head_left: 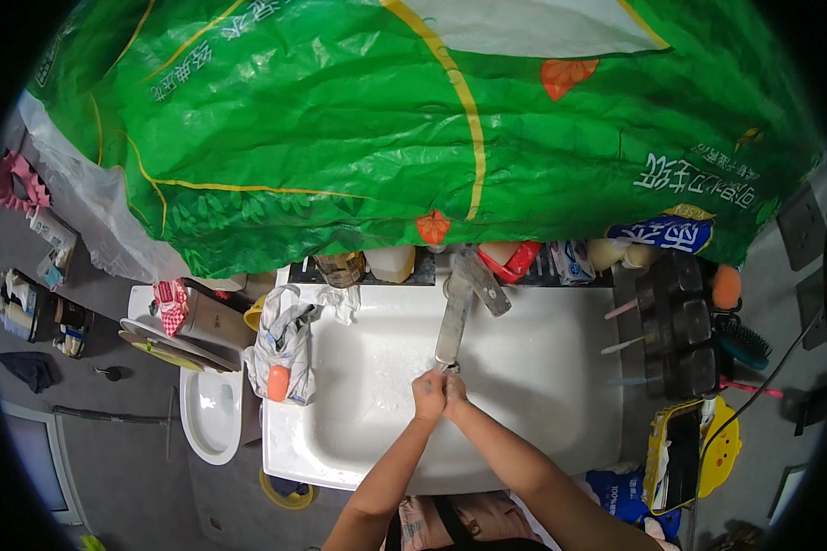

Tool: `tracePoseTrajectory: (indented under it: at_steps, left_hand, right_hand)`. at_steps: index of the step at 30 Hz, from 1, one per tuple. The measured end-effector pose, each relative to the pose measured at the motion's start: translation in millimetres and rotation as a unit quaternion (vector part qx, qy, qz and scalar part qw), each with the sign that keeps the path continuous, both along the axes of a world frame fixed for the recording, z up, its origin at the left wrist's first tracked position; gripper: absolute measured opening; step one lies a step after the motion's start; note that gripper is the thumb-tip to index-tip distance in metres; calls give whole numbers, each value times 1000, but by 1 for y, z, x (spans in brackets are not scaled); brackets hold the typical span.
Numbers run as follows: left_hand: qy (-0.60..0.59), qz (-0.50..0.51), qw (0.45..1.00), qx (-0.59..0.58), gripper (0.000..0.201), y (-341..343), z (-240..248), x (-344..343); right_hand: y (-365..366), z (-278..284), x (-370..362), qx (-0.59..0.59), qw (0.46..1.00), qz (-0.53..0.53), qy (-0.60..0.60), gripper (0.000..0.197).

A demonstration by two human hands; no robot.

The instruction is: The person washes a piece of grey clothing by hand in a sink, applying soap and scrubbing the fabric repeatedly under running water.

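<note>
Under the spout of a metal faucet (454, 321), my left hand (427, 395) and my right hand (455, 393) are pressed together over the white sink (358, 418). Both hands look closed, with fingers curled in toward each other. Whatever lies between them, if anything, is hidden. The faucet's lever (487, 285) tilts off to the right. A bunched grey and white cloth (289, 335) drapes over the sink's left rim, and an orange bar (278, 383) that looks like soap rests on it.
A large green plastic package (340, 119) overhangs the back. Behind the faucet stand a pale bottle (391, 263) and a red item (513, 262). Black holders (680, 321) with toothbrushes hang at right, above a yellow basket (675, 459). A toilet (213, 413) stands at left.
</note>
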State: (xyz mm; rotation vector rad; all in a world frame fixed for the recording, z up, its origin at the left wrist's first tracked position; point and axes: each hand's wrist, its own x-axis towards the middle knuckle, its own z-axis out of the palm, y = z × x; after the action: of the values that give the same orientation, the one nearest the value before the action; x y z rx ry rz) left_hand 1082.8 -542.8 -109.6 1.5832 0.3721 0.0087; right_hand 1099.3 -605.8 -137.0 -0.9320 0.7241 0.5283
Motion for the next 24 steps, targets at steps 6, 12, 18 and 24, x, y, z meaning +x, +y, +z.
tracePoseTrajectory:
  at_steps: [6,12,18,24]
  left_hand:
    - [168,107,823,-533,46,31,-34,13]
    - [271,-96,862,-418,24,57,-33,-1]
    - [156,130,890,-407,13,63,7,-15]
    - [73,134,971,-183,12,96,-23,-35]
  right_hand:
    - [-37,0,3,-99,976,172,-85,40]
    - [-43,33,3,-183,950,89,-237,25]
    - [-42,23,4,-263,932,109,-222,18]
    - [-8,46,6,-21,995,91,-25,33]
